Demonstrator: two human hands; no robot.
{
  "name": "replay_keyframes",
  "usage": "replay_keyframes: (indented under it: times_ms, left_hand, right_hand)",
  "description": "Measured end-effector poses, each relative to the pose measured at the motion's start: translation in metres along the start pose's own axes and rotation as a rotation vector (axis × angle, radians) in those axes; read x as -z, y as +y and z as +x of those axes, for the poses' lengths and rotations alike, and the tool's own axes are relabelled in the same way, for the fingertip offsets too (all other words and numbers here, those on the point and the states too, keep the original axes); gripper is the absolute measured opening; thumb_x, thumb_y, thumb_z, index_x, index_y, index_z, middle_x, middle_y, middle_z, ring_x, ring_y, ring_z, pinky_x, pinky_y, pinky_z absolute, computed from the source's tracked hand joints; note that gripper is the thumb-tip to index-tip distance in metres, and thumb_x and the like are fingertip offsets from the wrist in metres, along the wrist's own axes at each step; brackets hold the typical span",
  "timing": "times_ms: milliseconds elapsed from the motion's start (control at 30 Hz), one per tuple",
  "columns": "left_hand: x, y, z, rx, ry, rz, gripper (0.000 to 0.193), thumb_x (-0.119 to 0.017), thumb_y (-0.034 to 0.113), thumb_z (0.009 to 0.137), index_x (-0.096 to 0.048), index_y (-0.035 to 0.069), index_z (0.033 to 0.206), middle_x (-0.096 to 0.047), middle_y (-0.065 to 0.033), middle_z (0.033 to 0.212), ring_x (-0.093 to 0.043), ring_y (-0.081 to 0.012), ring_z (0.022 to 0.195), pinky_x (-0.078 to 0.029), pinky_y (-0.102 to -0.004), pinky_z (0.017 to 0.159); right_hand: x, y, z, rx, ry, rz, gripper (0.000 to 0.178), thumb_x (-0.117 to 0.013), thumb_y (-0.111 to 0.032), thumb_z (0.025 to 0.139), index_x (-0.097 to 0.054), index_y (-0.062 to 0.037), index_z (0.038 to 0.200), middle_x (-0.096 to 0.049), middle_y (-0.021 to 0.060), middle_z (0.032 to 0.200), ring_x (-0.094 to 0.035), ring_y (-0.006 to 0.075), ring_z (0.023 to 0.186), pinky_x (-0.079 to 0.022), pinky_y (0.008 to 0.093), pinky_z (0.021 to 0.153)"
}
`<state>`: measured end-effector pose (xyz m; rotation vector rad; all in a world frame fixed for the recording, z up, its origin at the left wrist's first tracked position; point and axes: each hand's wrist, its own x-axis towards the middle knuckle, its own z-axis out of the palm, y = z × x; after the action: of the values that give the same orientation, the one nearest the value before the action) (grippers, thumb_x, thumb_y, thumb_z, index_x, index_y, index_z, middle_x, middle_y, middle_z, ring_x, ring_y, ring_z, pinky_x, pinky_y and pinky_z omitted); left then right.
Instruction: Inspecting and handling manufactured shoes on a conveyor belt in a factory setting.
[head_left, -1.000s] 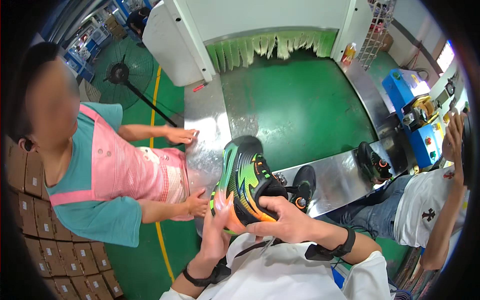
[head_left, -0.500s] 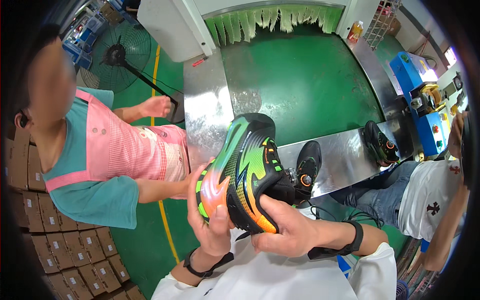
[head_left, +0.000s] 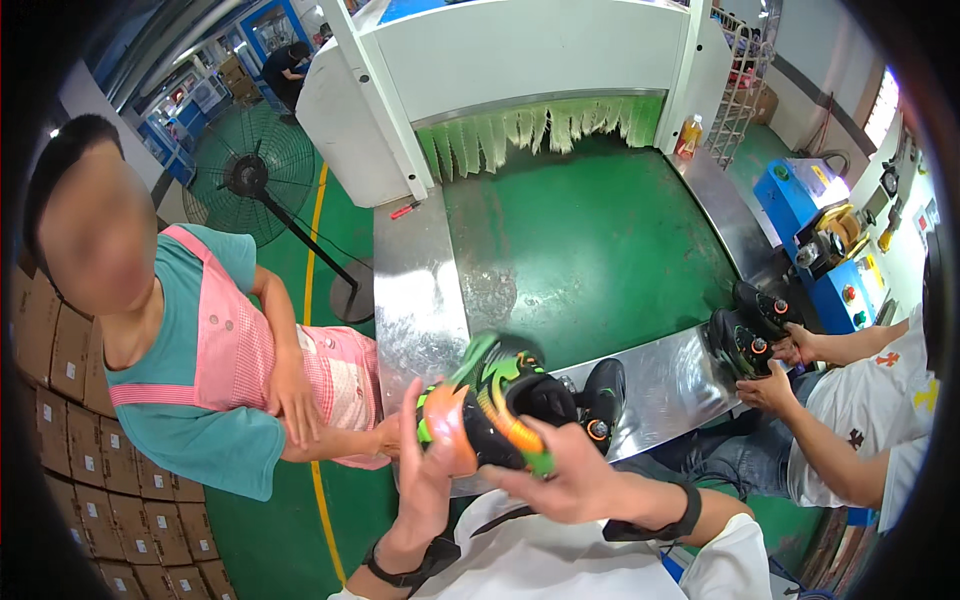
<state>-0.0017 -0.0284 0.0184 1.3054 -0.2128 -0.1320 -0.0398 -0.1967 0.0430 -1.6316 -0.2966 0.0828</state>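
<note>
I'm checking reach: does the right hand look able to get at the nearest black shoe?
Probably yes: the nearest black shoe sits close ahead, though the right hand holds the colourful shoe.

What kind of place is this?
Probably a shoe factory or workshop: there's a colourful shoe being held, a big white machine with a green fringe, and lots of stacked cardboard boxes.

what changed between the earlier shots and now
The shoe in hand has turned, its heel facing the camera more. One hand of the left co-worker has drawn back from the metal ledge toward the pink apron. The right co-worker's hands have taken hold of dark shoes. Unchanged: left hand and right hand hold the shoe.
</note>
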Motion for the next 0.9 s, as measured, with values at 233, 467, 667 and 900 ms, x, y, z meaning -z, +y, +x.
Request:
replay_keyframes:
  times_ms: [233, 467, 667, 900]
  left_hand:
    - [0.019, 0.003, 0.000, -0.439, -0.190, 0.413, 0.073, -0.059, 0.040, 0.087, -0.030, -0.004, 0.137, -0.035, -0.0308, 0.137, -0.039, -0.0368, 0.127, -0.034, -0.0460, 0.104]
    - [0.017, 0.009, -0.003, -0.377, -0.085, 0.364, 0.066, -0.063, 0.039, 0.083, -0.040, -0.004, 0.127, -0.045, -0.0247, 0.125, -0.048, -0.0308, 0.113, -0.040, -0.0417, 0.097]
    - [0.016, 0.018, -0.008, -0.369, -0.088, 0.467, 0.063, -0.065, 0.039, 0.081, -0.044, -0.005, 0.121, -0.050, -0.0237, 0.116, -0.050, -0.0304, 0.108, -0.039, -0.0438, 0.097]
    - [0.024, -0.010, -0.008, -0.562, -0.024, 0.589, 0.054, -0.066, 0.030, 0.078, -0.048, -0.006, 0.114, -0.054, -0.0215, 0.105, -0.053, -0.0326, 0.099, -0.036, -0.0487, 0.097]
  right_hand:
    - [0.006, -0.018, -0.002, -0.280, -0.170, 0.536, 0.041, -0.058, -0.025, 0.094, -0.046, -0.0006, 0.124, -0.056, 0.0024, 0.093, -0.056, 0.0054, 0.067, -0.054, 0.0212, 0.055]
    - [0.000, -0.028, 0.002, -0.331, -0.175, 0.660, 0.042, -0.049, -0.031, 0.098, -0.044, -0.0022, 0.127, -0.054, 0.0013, 0.091, -0.055, 0.0046, 0.068, -0.054, 0.0208, 0.054]
    - [-0.001, -0.034, -0.001, -0.370, -0.176, 0.613, 0.037, -0.050, -0.030, 0.098, -0.048, -0.0024, 0.123, -0.057, 0.0014, 0.089, -0.055, 0.0042, 0.065, -0.050, 0.0197, 0.050]
    - [-0.013, -0.019, -0.004, -0.433, 0.000, 0.287, 0.027, -0.055, -0.025, 0.096, -0.057, -0.0053, 0.114, -0.054, -0.0021, 0.070, -0.046, 0.0032, 0.054, -0.041, 0.0234, 0.050]
